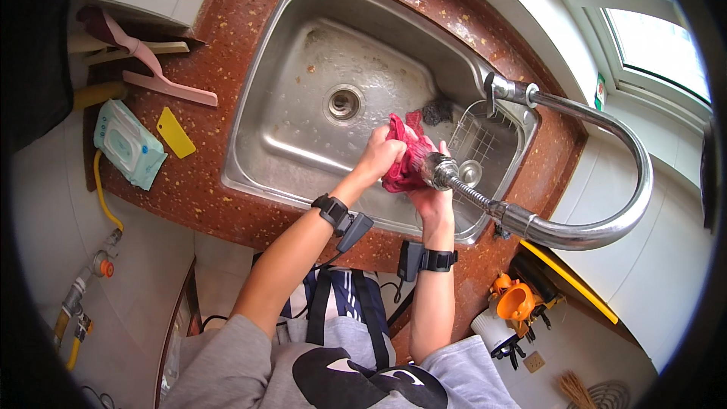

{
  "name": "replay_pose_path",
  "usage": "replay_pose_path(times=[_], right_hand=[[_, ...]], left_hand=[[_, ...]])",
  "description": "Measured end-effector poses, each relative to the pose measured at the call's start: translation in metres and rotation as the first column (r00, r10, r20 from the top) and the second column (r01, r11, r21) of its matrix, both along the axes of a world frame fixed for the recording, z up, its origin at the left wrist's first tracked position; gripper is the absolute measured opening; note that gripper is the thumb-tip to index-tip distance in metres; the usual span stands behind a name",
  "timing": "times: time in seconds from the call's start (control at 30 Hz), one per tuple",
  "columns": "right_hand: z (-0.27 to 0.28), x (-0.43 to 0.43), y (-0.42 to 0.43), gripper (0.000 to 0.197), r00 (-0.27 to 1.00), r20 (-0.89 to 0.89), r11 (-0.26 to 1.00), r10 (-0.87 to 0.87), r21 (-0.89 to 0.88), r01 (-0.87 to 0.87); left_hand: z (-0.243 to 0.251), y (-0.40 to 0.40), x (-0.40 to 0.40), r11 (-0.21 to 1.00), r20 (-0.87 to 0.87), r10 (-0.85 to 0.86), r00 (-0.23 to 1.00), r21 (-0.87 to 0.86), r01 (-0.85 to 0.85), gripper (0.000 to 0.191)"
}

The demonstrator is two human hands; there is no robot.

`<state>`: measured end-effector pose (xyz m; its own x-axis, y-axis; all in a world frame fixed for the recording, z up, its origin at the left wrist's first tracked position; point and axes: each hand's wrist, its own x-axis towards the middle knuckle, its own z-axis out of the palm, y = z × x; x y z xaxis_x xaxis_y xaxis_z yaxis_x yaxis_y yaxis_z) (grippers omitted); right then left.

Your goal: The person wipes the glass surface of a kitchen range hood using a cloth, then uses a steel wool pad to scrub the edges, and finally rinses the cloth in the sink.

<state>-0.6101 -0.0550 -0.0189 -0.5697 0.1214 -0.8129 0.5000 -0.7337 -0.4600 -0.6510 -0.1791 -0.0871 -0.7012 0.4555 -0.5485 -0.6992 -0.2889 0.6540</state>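
Observation:
A wet red cloth [404, 167] is bunched between my two hands over the right part of the stainless steel sink [318, 57]. My left hand [381, 153] grips the cloth from the left with curled fingers. On the other side, my right hand [431, 196] holds it from below, partly hidden by the faucet's spray head [440, 170]. Water appears to run from that head onto the cloth. The chrome faucet neck [636, 176] arches in from the right. Behind the cloth lies a dark mesh scourer [437, 112].
A wire rack [483, 130] sits in the sink's right end, and a drain [344, 104] opens in the basin floor. Left on the speckled red counter [210, 142] are a wipes pack [128, 145], a yellow scraper [176, 132] and a pink squeegee [170, 88]. Orange utensils [515, 301] stand at lower right.

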Motion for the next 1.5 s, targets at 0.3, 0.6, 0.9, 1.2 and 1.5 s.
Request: replay_pose_path(times=[0.3, 0.6, 0.9, 1.2, 1.5], right_hand=[[-0.056, 0.017, 0.003, 0.029, 0.99, -0.115, 0.932, 0.075, 0.36, -0.029], [-0.053, 0.028, -0.004, 0.018, 0.867, 0.05, 0.075, 0.495, 0.992, -0.101], [-0.027, 0.028, -0.001, 0.053, 0.985, -0.043, 0.975, -0.165, -0.156, 0.156], [-0.079, 0.039, 0.02, 0.036, 1.0, -0.02, 0.971, 0.013, 0.239, -0.007], [-0.05, 0.038, 0.009, 0.015, 0.804, 0.261, -0.102, 0.534, 0.964, -0.245]], left_hand=[[0.037, 0.017, 0.006, 0.875, -0.471, -0.116, 0.874, -0.464, -0.134, 0.043], [0.016, 0.016, 0.006, 0.927, -0.371, -0.048, 0.928, -0.361, -0.097, 0.03], [0.022, 0.018, 0.017, 0.868, -0.595, 0.069, 0.801, -0.36, -0.342, 0.021], [0.037, 0.023, 0.028, 0.846, -0.578, -0.022, 0.816, -0.445, -0.293, 0.039], [0.026, 0.025, 0.012, 0.792, -0.038, -0.206, 0.978, -0.593, 0.144, 0.026]])
